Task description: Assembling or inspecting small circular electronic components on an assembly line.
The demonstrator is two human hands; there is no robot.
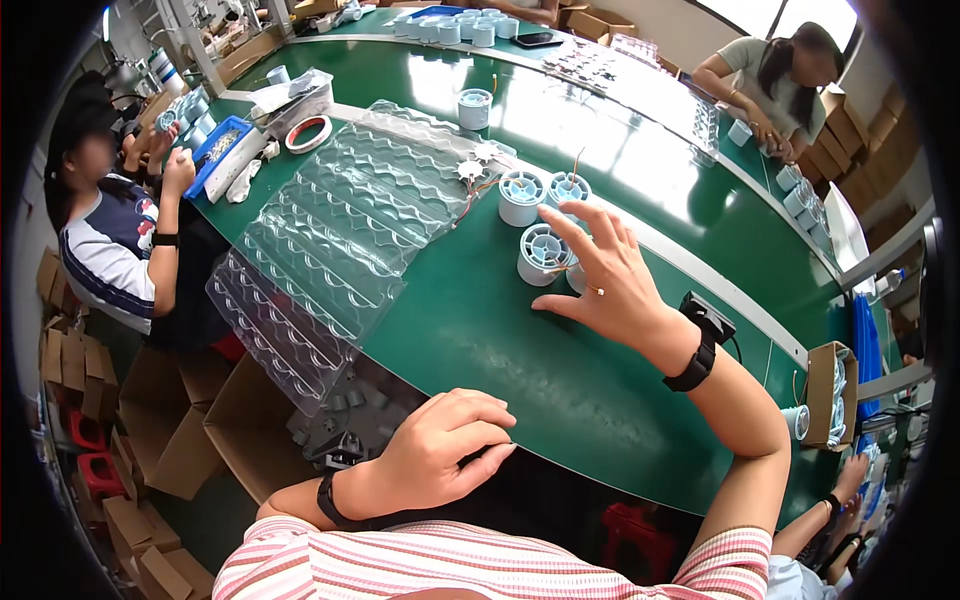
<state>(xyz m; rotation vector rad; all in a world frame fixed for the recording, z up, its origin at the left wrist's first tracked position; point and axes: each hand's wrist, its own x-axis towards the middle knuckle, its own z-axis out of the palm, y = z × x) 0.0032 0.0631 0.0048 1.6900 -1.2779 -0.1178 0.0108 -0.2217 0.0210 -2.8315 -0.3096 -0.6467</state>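
Observation:
My right hand (608, 275) reaches over the green table with its fingers spread and nothing held. Its fingertips overlap a small cluster of light blue cylindrical housings with spoked tops. One housing (520, 198) stands at the left of the cluster, another (568, 187) behind, and a nearer one (543, 255) by my thumb; one more is mostly hidden by the hand. Whether the fingers touch them I cannot tell. My left hand (448, 448) is at the table's near edge, loosely bent, thumb apart from the fingers, holding nothing.
Clear plastic molded trays (345, 215) overlap on the left, hanging past the edge. A white wired part (472, 170) lies on them. A lone housing (474, 108) stands on the green belt (640, 170). Cardboard boxes (165, 420) fill the lower left. Co-workers sit left and far right.

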